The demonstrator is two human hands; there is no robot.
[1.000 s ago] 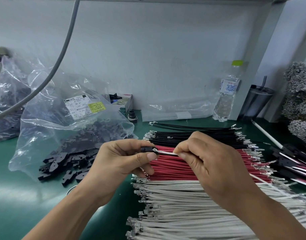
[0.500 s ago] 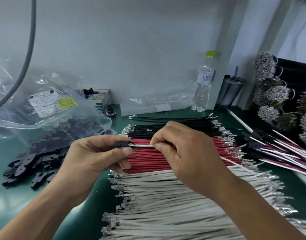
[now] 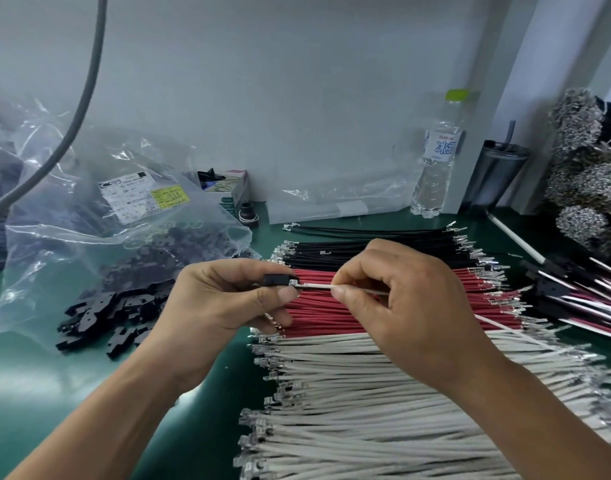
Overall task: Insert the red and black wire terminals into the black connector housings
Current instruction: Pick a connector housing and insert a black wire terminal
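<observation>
Green bench (image 3: 37, 393) has white wires (image 3: 383, 403), red wires (image 3: 317, 315) and black wires (image 3: 366, 251) laid in rows toward its right edge. Left hand (image 3: 210, 306) pinches a black housing (image 3: 275, 280); right hand (image 3: 401, 303) fingers pinch a white wire (image 3: 316, 286), its terminal right at the housing, above the red row.

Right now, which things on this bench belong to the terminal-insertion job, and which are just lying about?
In the job:
- black connector housing, pinched by the left hand
- white wire, pinched by the right hand
- red wires
- black wires
- loose housings
- bag of housings

Lying about:
- water bottle
- dark tumbler
- small box
- grey cable
</observation>
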